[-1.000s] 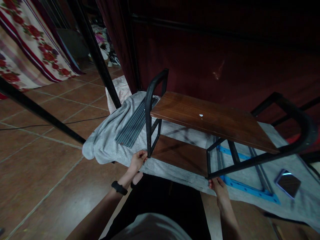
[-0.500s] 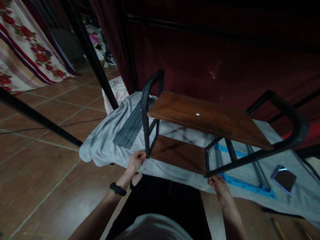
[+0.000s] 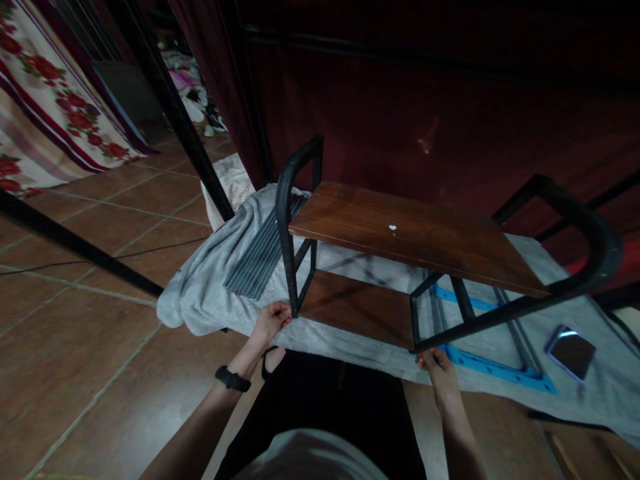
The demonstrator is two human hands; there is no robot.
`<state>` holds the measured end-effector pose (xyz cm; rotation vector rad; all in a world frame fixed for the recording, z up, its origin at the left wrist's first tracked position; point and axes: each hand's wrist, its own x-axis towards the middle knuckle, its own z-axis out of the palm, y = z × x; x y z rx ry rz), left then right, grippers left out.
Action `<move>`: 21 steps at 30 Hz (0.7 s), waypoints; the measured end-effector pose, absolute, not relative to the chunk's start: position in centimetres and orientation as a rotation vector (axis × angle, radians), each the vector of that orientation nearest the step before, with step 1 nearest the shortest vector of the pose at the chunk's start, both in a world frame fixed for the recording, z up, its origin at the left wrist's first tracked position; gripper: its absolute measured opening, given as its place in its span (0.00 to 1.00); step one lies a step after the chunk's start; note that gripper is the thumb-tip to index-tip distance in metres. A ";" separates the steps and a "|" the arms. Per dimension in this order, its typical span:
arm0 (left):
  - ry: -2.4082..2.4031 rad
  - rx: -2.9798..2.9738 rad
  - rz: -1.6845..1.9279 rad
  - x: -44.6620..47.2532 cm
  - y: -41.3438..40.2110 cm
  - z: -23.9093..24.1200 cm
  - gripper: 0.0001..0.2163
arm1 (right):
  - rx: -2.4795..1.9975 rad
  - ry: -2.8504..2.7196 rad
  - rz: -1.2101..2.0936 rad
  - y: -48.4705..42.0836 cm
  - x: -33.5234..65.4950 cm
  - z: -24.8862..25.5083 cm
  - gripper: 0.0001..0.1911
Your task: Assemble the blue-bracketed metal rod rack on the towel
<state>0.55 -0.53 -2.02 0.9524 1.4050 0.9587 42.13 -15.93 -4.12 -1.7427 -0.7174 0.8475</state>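
Note:
A small two-tier shelf with a brown wooden upper board [image 3: 415,230], a brown lower board [image 3: 360,310] and a black tubular frame [image 3: 286,200] stands on a grey blanket. Beside the frame's near left bottom corner is my left hand [image 3: 270,325], its fingertips pinched together. My right hand [image 3: 440,371] pinches just under the near right bottom corner. Whatever lies between the fingertips of either hand is too small or hidden to make out. A white speck [image 3: 393,227] shows on the upper board.
On the grey blanket [image 3: 200,287] lies a bundle of grey rods [image 3: 257,260] left of the shelf. To the right are a blue-ended frame [image 3: 500,369] and a phone [image 3: 571,353]. Black posts [image 3: 175,107] and a dark red curtain [image 3: 360,113] surround the bench.
The view has shifted slightly. Both hands stay at the shelf's lower corners, with the fingers of each moved only a little.

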 end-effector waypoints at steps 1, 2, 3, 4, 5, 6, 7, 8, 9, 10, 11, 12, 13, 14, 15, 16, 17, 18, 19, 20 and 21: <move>1.401 0.969 0.965 0.6 -0.5 -2.0 0.16 | -1.733 -0.705 0.872 -15.9 42.3 -4.2 0.19; 1.396 0.983 0.972 0.6 -0.6 -2.1 0.15 | -1.724 -0.679 0.900 -15.8 42.5 -4.2 0.18; 1.388 0.996 0.979 0.7 -0.6 -2.1 0.15 | -1.718 -0.639 0.932 -15.7 42.6 -4.3 0.18; 1.379 1.008 0.985 0.7 -0.6 -2.1 0.14 | -1.717 -0.589 0.964 -15.6 42.8 -4.2 0.17; 1.373 1.019 0.994 0.7 -0.6 -2.1 0.14 | -1.716 -0.537 0.994 -15.6 43.0 -4.2 0.18; 1.368 1.028 1.001 0.7 -0.7 -2.1 0.14 | -1.714 -0.488 1.020 -15.5 43.1 -4.2 0.18; 1.370 1.033 1.005 0.7 -0.7 -2.1 0.14 | -1.710 -0.451 1.042 -15.4 43.2 -4.2 0.18; 1.373 1.037 1.005 0.7 -0.8 -2.2 0.14 | -1.703 -0.430 1.064 -15.4 43.3 -4.2 0.18; 1.375 1.041 1.004 0.7 -0.8 -2.2 0.15 | -1.696 -0.419 1.084 -15.4 43.4 -4.3 0.18; 1.378 1.042 1.001 0.6 -0.8 -2.2 0.15 | -1.689 -0.414 1.096 -15.4 43.5 -4.4 0.18; 1.375 1.039 0.994 0.4 -0.8 -2.3 0.15 | -1.686 -0.412 1.105 -15.5 43.5 -4.5 0.18; 1.370 1.029 0.980 0.2 -0.8 -2.3 0.15 | -1.687 -0.412 1.108 -15.5 43.6 -4.6 0.17; 1.362 1.010 0.958 -0.1 -0.7 -2.3 0.16 | -1.691 -0.411 1.106 -15.5 43.7 -4.6 0.17; 1.352 0.982 0.926 -0.4 -0.5 -2.3 0.16 | -1.699 -0.407 1.097 -15.4 43.7 -4.7 0.17; 1.341 0.951 0.891 -0.8 -0.2 -2.2 0.16 | -1.708 -0.405 1.079 -15.3 43.8 -4.7 0.17; 1.330 0.925 0.858 -1.1 0.2 -2.1 0.16 | -1.713 -0.410 1.058 -15.1 43.9 -4.6 0.17; 1.323 0.907 0.839 -1.3 0.8 -2.0 0.16 | -1.713 -0.422 1.035 -14.8 44.0 -4.6 0.18; 1.323 0.895 0.842 -1.4 1.5 -1.8 0.15 | -1.710 -0.441 1.010 -14.4 44.2 -4.5 0.18; 1.325 0.890 0.867 -1.3 2.3 -1.7 0.15 | -1.699 -0.467 0.984 -13.9 44.3 -4.4 0.19; 1.329 0.889 0.912 -1.0 3.2 -1.6 0.14 | -1.683 -0.490 0.959 -13.3 44.4 -4.3 0.20; 1.332 0.888 0.965 -0.6 4.2 -1.4 0.14 | -1.663 -0.505 0.941 -12.6 44.5 -4.3 0.22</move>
